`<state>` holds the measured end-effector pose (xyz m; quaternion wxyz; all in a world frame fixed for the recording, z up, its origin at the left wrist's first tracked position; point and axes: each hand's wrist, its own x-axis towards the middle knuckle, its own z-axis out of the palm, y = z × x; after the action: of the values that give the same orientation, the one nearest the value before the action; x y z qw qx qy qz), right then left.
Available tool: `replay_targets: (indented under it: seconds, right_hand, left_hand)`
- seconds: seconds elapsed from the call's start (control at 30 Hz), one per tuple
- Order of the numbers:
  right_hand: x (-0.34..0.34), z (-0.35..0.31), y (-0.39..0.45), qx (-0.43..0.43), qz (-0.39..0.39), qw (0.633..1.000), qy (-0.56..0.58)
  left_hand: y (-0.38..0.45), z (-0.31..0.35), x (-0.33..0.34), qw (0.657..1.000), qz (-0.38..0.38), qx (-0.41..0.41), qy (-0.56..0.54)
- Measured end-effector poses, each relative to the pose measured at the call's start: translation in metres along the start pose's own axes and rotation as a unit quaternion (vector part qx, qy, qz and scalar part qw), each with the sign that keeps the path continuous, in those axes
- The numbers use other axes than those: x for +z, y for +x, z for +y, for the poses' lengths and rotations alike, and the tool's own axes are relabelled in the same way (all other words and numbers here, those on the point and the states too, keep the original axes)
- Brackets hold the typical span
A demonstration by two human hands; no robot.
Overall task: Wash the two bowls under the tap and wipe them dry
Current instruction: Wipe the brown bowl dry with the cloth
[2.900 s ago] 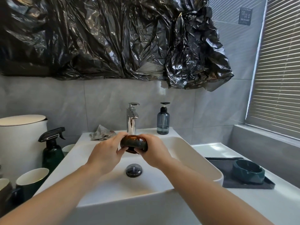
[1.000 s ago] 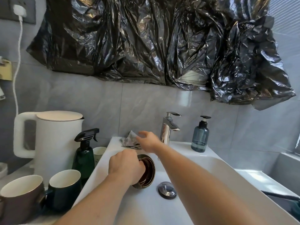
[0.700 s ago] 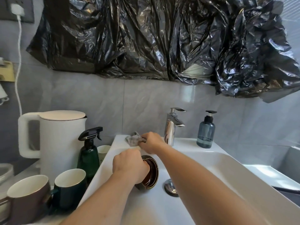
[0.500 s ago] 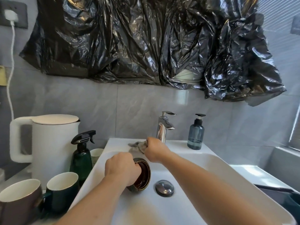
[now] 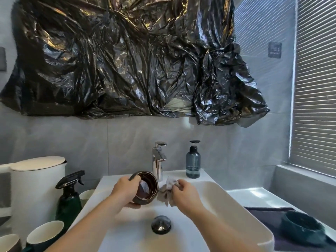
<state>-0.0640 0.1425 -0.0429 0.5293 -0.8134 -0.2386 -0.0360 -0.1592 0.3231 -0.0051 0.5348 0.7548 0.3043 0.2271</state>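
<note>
L hand point(image 5: 125, 190) fingers curled round brown bowl point(image 5: 146, 188) over sink point(image 5: 214, 195); R hand point(image 5: 183, 192) at 3 o'clock of bowl, fingers pinching grey cloth point(image 5: 166, 192).

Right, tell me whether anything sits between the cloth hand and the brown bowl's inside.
Nothing visible does. The right hand pinches the crumpled grey cloth beside the glossy brown bowl, whose open mouth the left hand tilts toward it.
</note>
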Motion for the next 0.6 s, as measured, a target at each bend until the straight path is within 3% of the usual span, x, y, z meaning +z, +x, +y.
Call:
replay_targets:
  seconds: [0.17, 0.4, 0.6]
  right_hand:
    - [0.002, -0.003, 0.004, -0.026, 0.012, 0.999, 0.013]
    - [0.002, 0.005, 0.009, -0.031, -0.008, 0.996, -0.087]
    - [-0.006, -0.015, -0.005, -0.022, 0.008, 0.985, -0.169]
  left_hand:
    - [0.008, 0.004, 0.021, 0.999, 0.006, 0.02, -0.043]
    - [0.008, -0.017, 0.018, 0.997, 0.049, 0.052, -0.036]
    - [-0.002, -0.014, 0.016, 0.998, 0.028, 0.032, -0.048]
